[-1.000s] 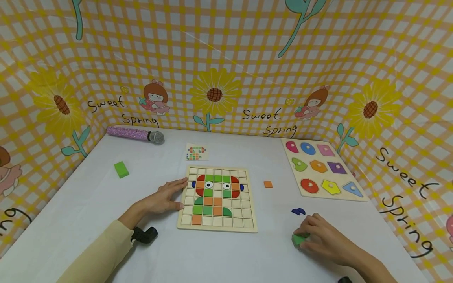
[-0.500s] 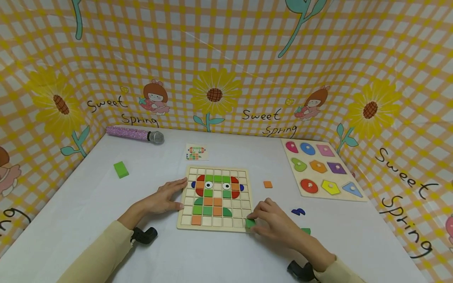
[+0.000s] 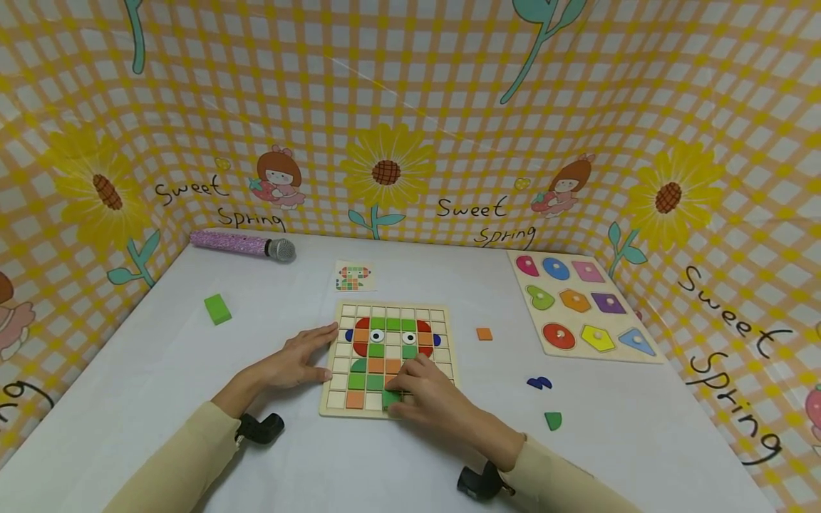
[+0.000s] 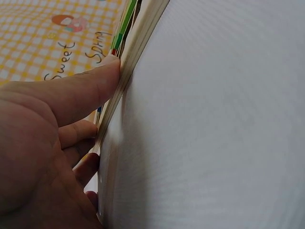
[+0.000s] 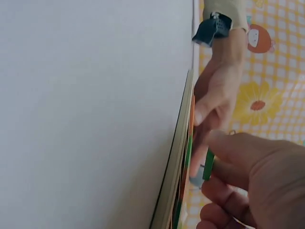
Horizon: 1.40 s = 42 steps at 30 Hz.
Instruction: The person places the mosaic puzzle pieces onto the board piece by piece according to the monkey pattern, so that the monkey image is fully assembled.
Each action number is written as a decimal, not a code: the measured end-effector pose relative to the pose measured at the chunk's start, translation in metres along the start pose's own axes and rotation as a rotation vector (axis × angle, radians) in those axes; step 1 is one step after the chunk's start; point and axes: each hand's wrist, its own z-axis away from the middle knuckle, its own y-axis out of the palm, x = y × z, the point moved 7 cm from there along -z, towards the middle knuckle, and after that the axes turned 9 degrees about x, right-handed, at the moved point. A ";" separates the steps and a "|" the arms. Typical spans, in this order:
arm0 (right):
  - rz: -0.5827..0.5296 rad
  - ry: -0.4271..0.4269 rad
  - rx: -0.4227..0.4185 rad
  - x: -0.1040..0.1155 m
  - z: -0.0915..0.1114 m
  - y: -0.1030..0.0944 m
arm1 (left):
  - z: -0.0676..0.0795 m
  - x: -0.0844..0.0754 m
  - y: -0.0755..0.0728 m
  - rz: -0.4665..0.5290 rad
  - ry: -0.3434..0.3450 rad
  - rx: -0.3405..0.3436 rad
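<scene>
The square wooden grid board bears a pattern of coloured tiles in its cells, with two eye tiles near the top. My left hand touches the board's left edge, thumb and fingers extended, as the left wrist view confirms. Over the board's bottom row, my right hand pinches a green tile between thumb and finger. In the right wrist view this tile is tilted and a little apart from the board's surface. The right hand hides some of the lower right cells.
Right of the board lie an orange tile, dark blue pieces and a green quarter-round tile. Behind it is a pattern card. A green block, a microphone and a shape puzzle stand farther out.
From the right side of the table, my right hand has carried the green tile left to the board's bottom row. A green quarter-round stays behind there. The left hand keeps its place.
</scene>
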 end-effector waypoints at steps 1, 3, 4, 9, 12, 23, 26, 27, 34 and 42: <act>-0.002 0.000 0.003 0.001 -0.003 0.002 | 0.000 0.000 0.000 0.001 0.000 0.001; 0.008 -0.007 0.006 0.004 -0.007 0.005 | 0.000 0.000 0.000 -0.002 0.002 0.001; 0.014 -0.010 0.007 0.005 -0.009 0.006 | 0.000 0.001 0.000 -0.005 0.003 0.001; 0.053 -0.016 0.034 0.008 -0.017 0.012 | 0.000 0.001 0.000 -0.013 0.007 0.000; 0.077 -0.022 0.040 0.009 -0.020 0.015 | 0.000 0.001 0.000 -0.017 0.008 0.000; 0.124 -0.026 0.038 0.011 -0.022 0.019 | 0.000 0.001 0.000 -0.025 0.006 -0.001; 0.116 -0.023 0.039 0.010 -0.022 0.018 | -0.001 0.001 0.000 -0.022 0.005 -0.002; 0.110 -0.023 0.037 0.009 -0.021 0.017 | -0.001 0.001 0.000 -0.018 0.003 -0.003; 0.039 0.046 0.028 -0.013 -0.013 -0.002 | 0.000 0.000 0.000 -0.013 0.007 -0.005; 0.004 0.125 -0.010 -0.073 0.005 -0.029 | 0.000 0.000 0.001 -0.015 0.001 -0.004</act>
